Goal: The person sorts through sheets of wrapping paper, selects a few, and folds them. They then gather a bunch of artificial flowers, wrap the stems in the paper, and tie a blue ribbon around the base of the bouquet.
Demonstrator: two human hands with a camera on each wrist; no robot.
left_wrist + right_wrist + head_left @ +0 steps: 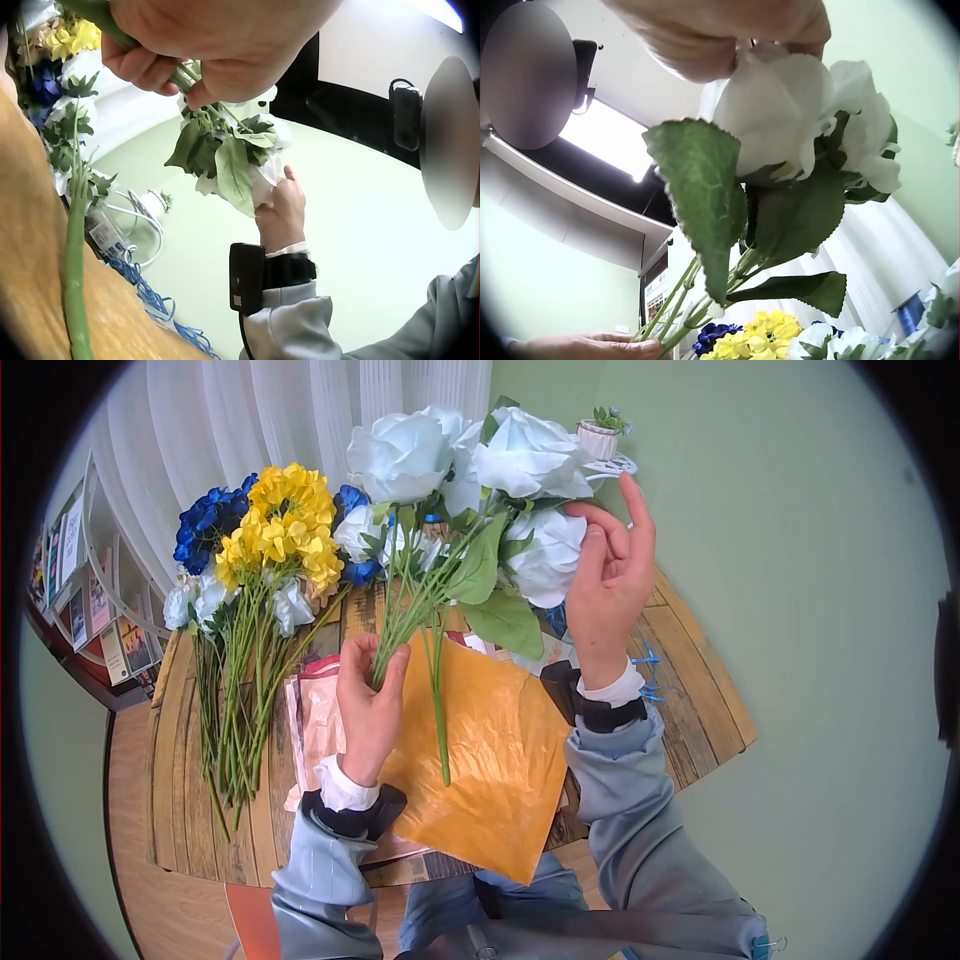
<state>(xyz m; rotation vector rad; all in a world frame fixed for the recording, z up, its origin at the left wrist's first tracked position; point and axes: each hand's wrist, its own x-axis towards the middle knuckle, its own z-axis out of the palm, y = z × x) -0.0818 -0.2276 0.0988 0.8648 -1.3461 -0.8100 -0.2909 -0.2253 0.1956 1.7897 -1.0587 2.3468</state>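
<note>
A bunch of large pale blue-white artificial roses (530,455) stands raised over the table, its green leaves (482,565) spreading beneath the blooms. Low on the bunch, my left hand (368,705) grips the thin stems (405,610) between thumb and curled fingers. My right hand (608,585) is at the right side of the blooms, index finger raised and the other fingers touching the lowest rose (548,555). From the right wrist view, the right hand (742,37) rests over the top of a white bloom (772,112). Another green stem (75,262) lies on orange wrapping paper (490,750).
Yellow and dark blue hydrangeas (285,525) with long stems lie on the left of the wooden table (690,700). Pink paper (318,720) shows under the orange sheet. Blue ribbon (150,292) and a small potted plant (600,435) are at the right and back.
</note>
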